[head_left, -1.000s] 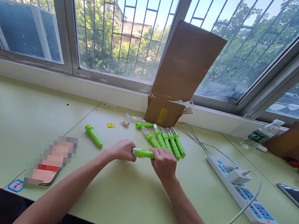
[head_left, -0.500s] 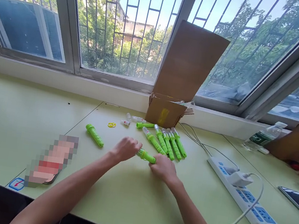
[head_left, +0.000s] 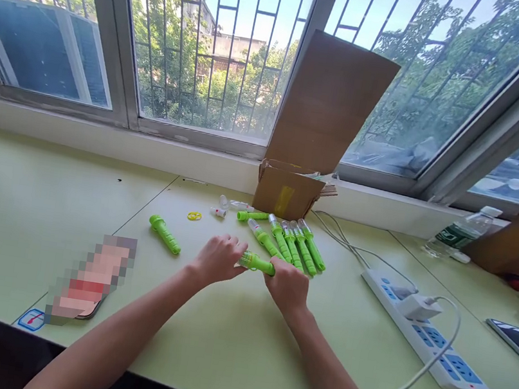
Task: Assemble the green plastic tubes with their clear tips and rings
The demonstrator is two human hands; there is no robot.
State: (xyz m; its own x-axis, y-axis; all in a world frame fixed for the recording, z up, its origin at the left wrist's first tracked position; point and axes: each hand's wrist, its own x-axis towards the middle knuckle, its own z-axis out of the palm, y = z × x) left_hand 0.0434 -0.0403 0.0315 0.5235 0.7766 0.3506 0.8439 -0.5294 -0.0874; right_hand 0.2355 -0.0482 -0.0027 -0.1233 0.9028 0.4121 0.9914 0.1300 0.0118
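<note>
My right hand [head_left: 289, 285] grips the body of a green flashlight [head_left: 257, 262] held level just above the pale green table [head_left: 237, 341]. My left hand [head_left: 219, 257] is at the flashlight's clear head end, fingers curled and touching it. Just behind lies a row of several green flashlights [head_left: 298, 246] side by side. A lone green flashlight body [head_left: 164, 234] lies to the left. A small yellow ring [head_left: 194, 216] and small clear and white parts [head_left: 228, 206] sit farther back.
An open cardboard box [head_left: 292, 189] stands at the window sill. A white power strip [head_left: 427, 340] with a plugged charger and cable lies to the right, a phone [head_left: 517, 343] and a water bottle [head_left: 461, 234] beyond it. A blurred object [head_left: 90, 280] lies at the left.
The held flashlight went from level to tilted down onto the table, then back up to level. My left hand shifted along its head end; my right hand kept its grip.
</note>
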